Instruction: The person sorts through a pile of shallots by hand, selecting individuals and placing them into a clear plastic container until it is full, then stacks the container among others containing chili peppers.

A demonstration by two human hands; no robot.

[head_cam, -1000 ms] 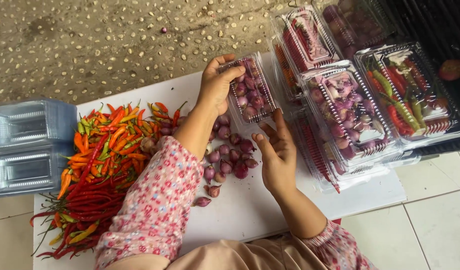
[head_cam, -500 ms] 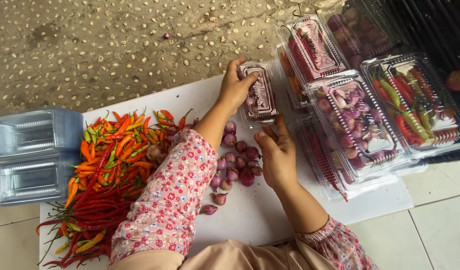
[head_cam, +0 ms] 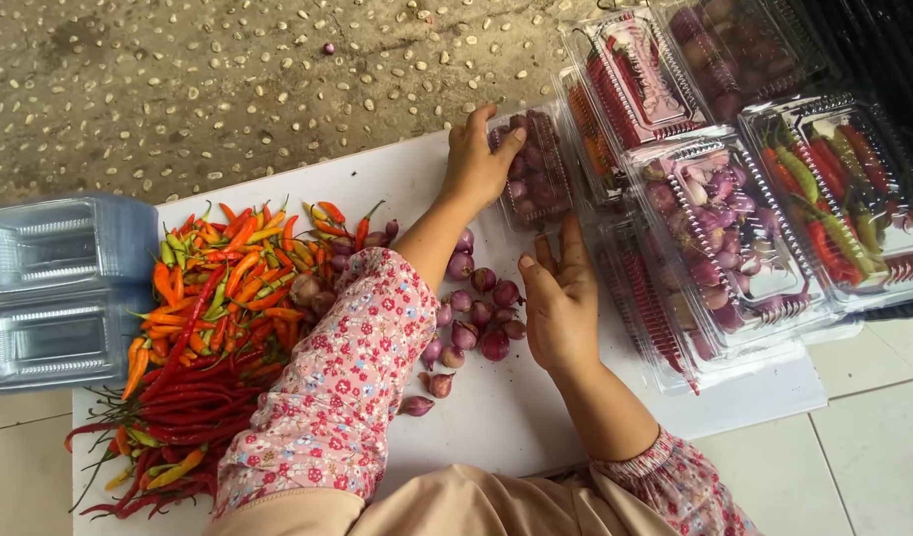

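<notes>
Head view: the left hand is now laid flat, fingers spread, on the small clear box of shallots, which has been set down shut on the bench. The right hand is held open, empty, just beside. About fifteen loose shallots, one chilli heap, five more filled boxes and two empty box stacks are counted.

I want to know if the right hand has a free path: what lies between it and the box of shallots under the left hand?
Nothing visible. The right hand hovers open just below the clear box, with only bare white table between them. The left hand presses on the box's lid. The loose shallots lie to the side, beside the right hand.
</notes>
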